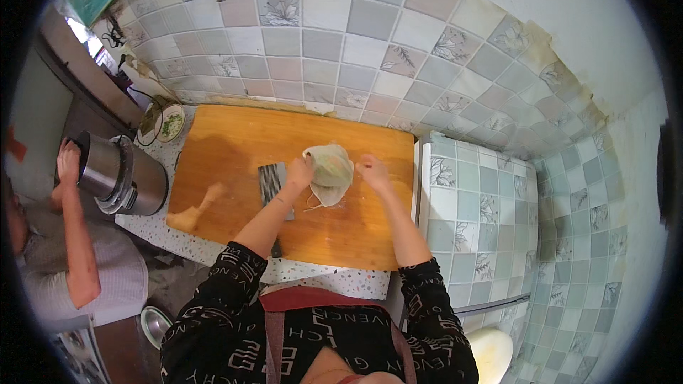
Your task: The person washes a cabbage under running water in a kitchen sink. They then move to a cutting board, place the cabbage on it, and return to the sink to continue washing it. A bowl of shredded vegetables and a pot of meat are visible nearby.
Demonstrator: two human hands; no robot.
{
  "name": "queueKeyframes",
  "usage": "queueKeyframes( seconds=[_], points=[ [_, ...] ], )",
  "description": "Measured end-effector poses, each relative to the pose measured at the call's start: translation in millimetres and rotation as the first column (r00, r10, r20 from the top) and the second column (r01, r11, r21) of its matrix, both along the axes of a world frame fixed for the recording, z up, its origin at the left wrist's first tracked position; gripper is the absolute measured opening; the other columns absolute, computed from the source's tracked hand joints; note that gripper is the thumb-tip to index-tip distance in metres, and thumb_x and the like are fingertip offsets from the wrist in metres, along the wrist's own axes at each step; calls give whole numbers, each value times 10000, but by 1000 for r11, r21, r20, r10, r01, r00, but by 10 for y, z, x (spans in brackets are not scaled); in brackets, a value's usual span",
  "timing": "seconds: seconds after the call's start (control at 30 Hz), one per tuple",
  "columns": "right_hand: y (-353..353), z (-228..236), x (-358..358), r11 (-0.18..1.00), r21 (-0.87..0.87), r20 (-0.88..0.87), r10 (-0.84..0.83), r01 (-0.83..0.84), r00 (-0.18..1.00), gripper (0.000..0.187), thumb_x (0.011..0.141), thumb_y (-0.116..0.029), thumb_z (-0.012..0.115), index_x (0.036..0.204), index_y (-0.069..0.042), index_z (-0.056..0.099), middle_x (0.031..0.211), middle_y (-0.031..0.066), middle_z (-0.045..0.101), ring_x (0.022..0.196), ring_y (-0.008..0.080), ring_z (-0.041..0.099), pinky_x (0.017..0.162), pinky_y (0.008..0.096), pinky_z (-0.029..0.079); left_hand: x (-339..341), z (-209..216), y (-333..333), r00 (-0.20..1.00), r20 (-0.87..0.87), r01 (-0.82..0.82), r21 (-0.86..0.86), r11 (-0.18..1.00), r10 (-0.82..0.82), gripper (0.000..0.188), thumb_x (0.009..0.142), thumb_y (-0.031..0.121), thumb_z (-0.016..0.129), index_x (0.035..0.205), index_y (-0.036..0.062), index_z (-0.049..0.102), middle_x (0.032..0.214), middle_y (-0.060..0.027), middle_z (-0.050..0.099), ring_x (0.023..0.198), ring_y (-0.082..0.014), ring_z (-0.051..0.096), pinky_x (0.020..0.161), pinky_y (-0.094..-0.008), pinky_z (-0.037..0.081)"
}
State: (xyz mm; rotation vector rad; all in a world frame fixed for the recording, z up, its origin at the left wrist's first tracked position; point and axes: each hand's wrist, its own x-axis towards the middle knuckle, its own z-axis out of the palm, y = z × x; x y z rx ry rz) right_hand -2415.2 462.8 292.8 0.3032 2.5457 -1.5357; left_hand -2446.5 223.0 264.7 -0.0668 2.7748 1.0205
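Observation:
A whitish cloth bag [330, 188], with thin string ends lying at its lower edge, rests on the wooden board [235, 124] in front of me. Something pale green with a bit of orange shows faintly at it. At the bag's left edge, my left hand [300, 172] is closed and grips it. My right hand [373, 172] has its fingers pinched together at the right edge, on what looks like the bag's rim or string. Beside my left forearm lies a cleaver [270, 181] with a dark, streaked blade, partly hidden under the arm.
To the left stands a large steel pot-like appliance [146, 174], with another person's hand [69, 162] on its top. Behind it sits a bowl of chopped greens [171, 126]. A tiled wall [320, 50] rises behind the board; a tiled ledge [480, 213] lies right.

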Motion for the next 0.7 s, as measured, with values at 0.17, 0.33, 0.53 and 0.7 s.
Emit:
queueKeyframes(
  seconds=[0.17, 0.33, 0.53, 0.7],
  points=[
    [-258, -615, 117, 991, 117, -34, 69, -65, 997, 367, 839, -150, 705, 1142, 27, 597, 964, 144, 683, 759, 208, 672, 657, 323, 534, -95, 94, -57, 994, -81, -77, 13, 997, 78, 368, 965, 261, 513, 941, -76, 658, 772, -273, 648, 746, -426, 636, 690, -479, 515],
    [-452, -620, 107, 958, -255, 28, -126, 129, 992, 287, 840, 27, 666, 1114, 56, 584, 921, 156, 670, 713, 205, 674, 587, 302, 543, -188, 65, -208, 936, -263, -175, 231, 957, 234, 201, 860, 149, 630, 912, -42, 664, 765, -242, 658, 725, -383, 652, 657, -443, 509],
    [-298, -696, 95, 739, -619, 114, -250, 265, 962, 138, 889, 32, 619, 1022, 56, 591, 911, 169, 657, 739, 244, 694, 628, 315, 598, -287, 174, -146, 916, -310, -183, 241, 953, 254, 135, 831, 108, 644, 873, -16, 679, 763, -205, 669, 716, -345, 661, 657, -410, 511],
    [-422, -698, 160, 699, -604, 183, -346, 383, 920, 112, 885, -39, 660, 949, 42, 615, 824, 113, 663, 679, 190, 666, 593, 285, 569, -374, 77, -255, 929, -280, -196, 177, 964, 240, 173, 841, 180, 664, 861, 13, 703, 731, -204, 662, 698, -323, 668, 625, -406, 501]
  ],
)
